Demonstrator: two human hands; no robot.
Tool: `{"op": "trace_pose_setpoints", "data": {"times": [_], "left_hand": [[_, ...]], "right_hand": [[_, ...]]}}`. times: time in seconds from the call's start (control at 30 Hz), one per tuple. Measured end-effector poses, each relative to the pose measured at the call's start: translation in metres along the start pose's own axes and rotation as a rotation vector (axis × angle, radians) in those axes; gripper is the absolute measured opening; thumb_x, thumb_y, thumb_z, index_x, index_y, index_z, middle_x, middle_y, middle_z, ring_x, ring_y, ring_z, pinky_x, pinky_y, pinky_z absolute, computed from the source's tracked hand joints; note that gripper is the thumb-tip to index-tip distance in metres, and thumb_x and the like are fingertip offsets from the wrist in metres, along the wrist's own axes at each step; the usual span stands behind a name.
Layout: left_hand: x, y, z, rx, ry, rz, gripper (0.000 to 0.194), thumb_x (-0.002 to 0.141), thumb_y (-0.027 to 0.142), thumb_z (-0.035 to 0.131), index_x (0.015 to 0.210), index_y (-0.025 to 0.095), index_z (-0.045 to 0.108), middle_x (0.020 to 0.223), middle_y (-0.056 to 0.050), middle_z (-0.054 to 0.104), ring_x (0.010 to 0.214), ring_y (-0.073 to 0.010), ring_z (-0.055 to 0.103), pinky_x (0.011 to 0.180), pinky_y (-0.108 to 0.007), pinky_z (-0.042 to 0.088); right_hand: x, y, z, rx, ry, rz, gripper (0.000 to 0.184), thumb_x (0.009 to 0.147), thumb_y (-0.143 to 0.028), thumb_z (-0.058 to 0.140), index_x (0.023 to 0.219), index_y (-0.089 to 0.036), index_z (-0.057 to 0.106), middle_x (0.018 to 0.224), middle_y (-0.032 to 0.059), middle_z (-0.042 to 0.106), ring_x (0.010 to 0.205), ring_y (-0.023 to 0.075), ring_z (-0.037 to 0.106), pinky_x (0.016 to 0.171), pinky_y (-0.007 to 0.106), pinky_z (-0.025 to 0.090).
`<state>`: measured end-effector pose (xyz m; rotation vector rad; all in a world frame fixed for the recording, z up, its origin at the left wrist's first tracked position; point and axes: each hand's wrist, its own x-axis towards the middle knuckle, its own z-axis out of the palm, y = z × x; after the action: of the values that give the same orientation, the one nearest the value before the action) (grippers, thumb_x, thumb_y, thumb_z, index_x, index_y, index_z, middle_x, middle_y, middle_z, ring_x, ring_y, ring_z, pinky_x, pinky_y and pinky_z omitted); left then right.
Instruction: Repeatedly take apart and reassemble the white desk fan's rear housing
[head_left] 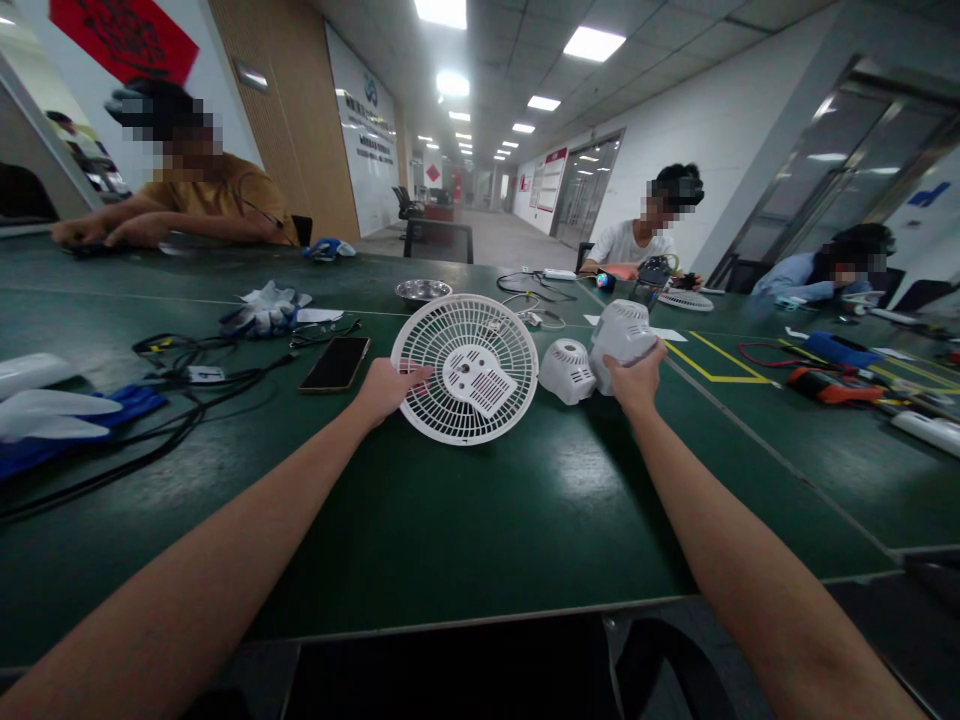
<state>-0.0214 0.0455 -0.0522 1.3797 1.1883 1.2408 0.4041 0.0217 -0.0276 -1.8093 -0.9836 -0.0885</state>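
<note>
My left hand (386,390) grips the left rim of a round white fan grille (480,385), thumb across its bars. The grille is tilted up so its slotted centre plate faces me. On the right, my right hand (637,375) is closed around a white plastic fan motor housing (622,330) with vent slots. Between that housing and the grille is a smaller white vented cover (568,370). Whether the cover touches the held housing I cannot tell. Behind the grille, partly hidden, sits a shiny metal bowl (421,290).
A phone (335,364), black cables (202,375) and work gloves (266,308) lie to the left. White fan blades (60,412) rest at far left. An orange multimeter (832,387) and yellow tape marks (720,378) are at right. Several people sit across the table (480,540).
</note>
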Motion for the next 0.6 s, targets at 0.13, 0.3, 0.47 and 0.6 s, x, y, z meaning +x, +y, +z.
{"op": "trace_pose_setpoints", "data": {"times": [0.13, 0.3, 0.47, 0.6], "left_hand": [[0.000, 0.000, 0.000, -0.008, -0.001, -0.002, 0.021, 0.073, 0.028, 0.082, 0.086, 0.014, 0.073, 0.087, -0.012, 0.076, 0.075, -0.0262, 0.073, 0.077, -0.049, 0.061], [0.001, 0.000, 0.000, -0.009, -0.010, -0.019, 0.022, 0.072, 0.028, 0.083, 0.088, 0.015, 0.073, 0.088, -0.013, 0.076, 0.076, -0.0271, 0.073, 0.077, -0.051, 0.061], [0.002, -0.001, 0.001, -0.046, -0.014, -0.012, 0.022, 0.072, 0.027, 0.083, 0.088, 0.014, 0.074, 0.088, -0.011, 0.076, 0.073, -0.0247, 0.072, 0.078, -0.048, 0.062], [-0.001, 0.003, 0.001, -0.027, -0.011, -0.019, 0.022, 0.072, 0.027, 0.083, 0.088, 0.014, 0.074, 0.087, -0.012, 0.076, 0.074, -0.0254, 0.073, 0.077, -0.048, 0.062]], "right_hand": [[-0.001, 0.013, 0.008, -0.026, -0.066, 0.104, 0.090, 0.058, -0.044, 0.080, 0.135, -0.017, 0.040, 0.127, 0.0212, 0.062, 0.113, 0.0367, 0.061, 0.098, 0.047, 0.046], [0.002, 0.009, 0.005, -0.008, 0.058, 0.116, 0.082, 0.057, -0.047, 0.081, 0.126, -0.018, 0.048, 0.124, 0.0202, 0.065, 0.111, 0.0371, 0.063, 0.098, 0.049, 0.047], [-0.001, -0.017, -0.007, 0.121, 0.232, -0.084, 0.077, 0.065, -0.054, 0.077, 0.125, -0.017, 0.047, 0.116, 0.0154, 0.069, 0.105, 0.0321, 0.067, 0.092, 0.042, 0.049], [-0.016, -0.037, -0.008, 0.123, 0.138, -0.161, 0.078, 0.066, -0.055, 0.077, 0.128, -0.017, 0.047, 0.113, 0.0150, 0.070, 0.099, 0.0302, 0.068, 0.088, 0.041, 0.050]]}}
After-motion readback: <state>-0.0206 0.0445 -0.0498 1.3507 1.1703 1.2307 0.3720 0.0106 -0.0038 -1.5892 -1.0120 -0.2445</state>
